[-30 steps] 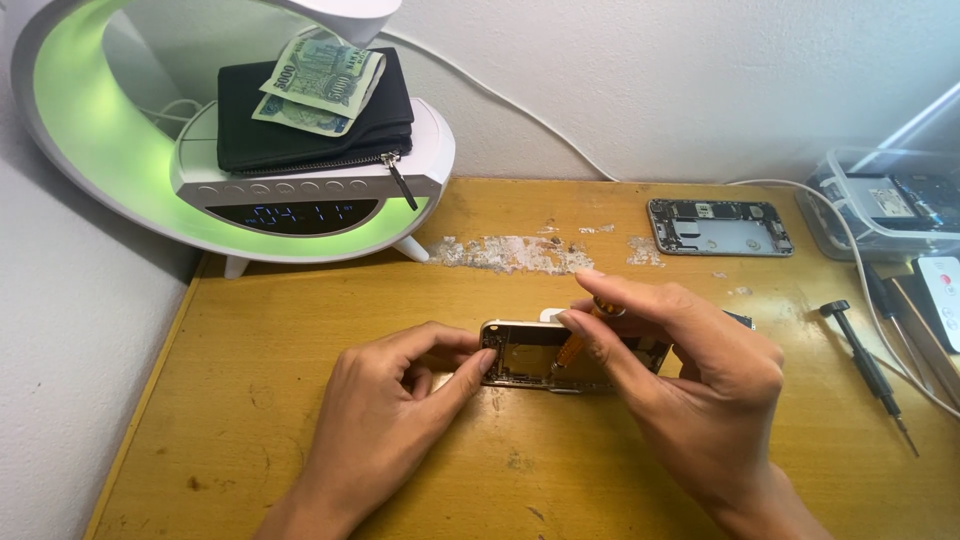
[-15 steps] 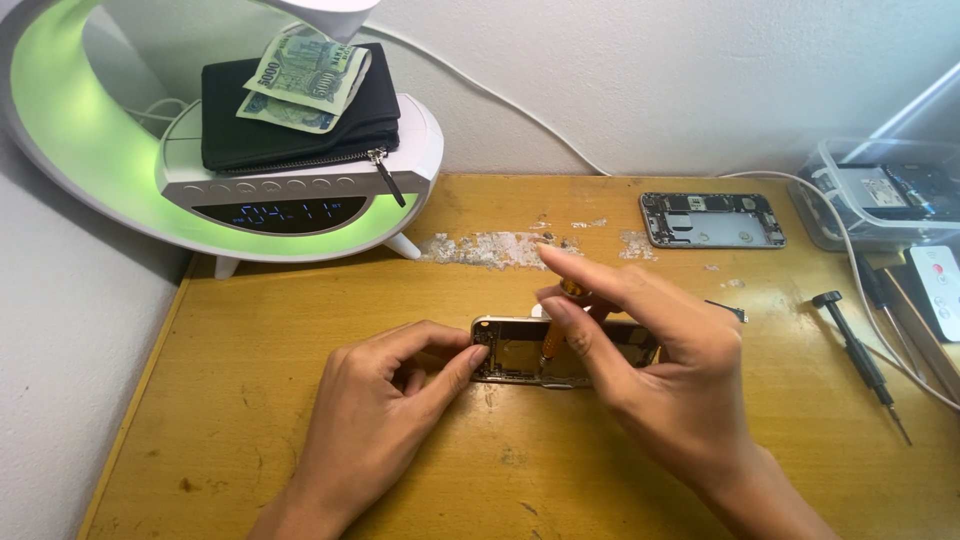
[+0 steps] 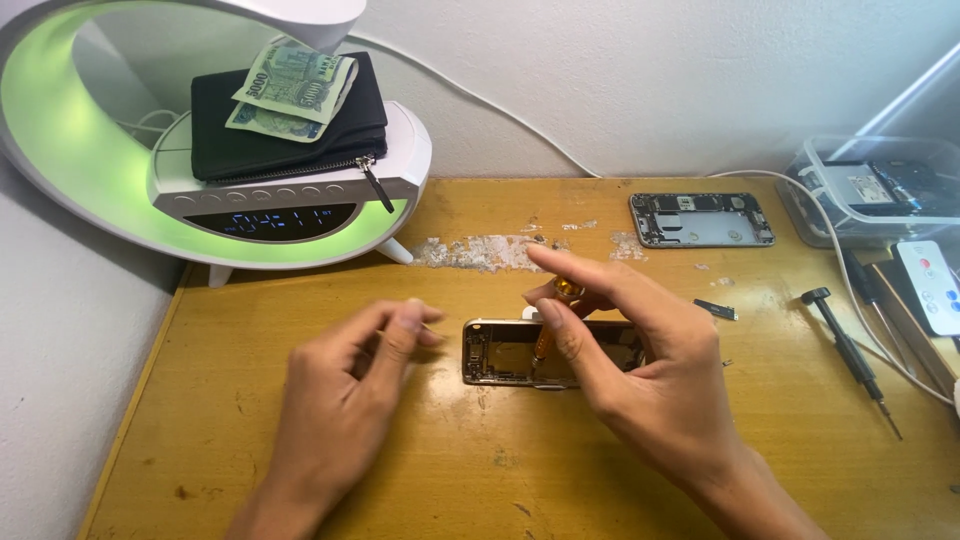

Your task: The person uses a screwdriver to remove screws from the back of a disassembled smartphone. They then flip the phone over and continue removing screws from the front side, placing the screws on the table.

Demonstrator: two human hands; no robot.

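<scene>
Your left hand [image 3: 345, 385] has let go of the gold opened phone shell [image 3: 510, 352] on the worktop, fingers loosely curled, empty. Right hand [image 3: 640, 375] still pinches the small orange-handled screwdriver [image 3: 553, 322] into it, so the shell's unbraced now.

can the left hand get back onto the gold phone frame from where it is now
Probably yes. The left hand hovers just off the near end of the gold phone frame, with only bare desk between; the right hand works the other part.

Two bare hands are visible: the left hand [image 3: 345, 385] and the right hand [image 3: 640, 375]. No gloves, rings, watch or bracelets are worn. Both wrists and the visible portions of the forearms are uncovered; no sleeve enters the view. Fingernails are short and unpainted. No markings are visible.
</scene>
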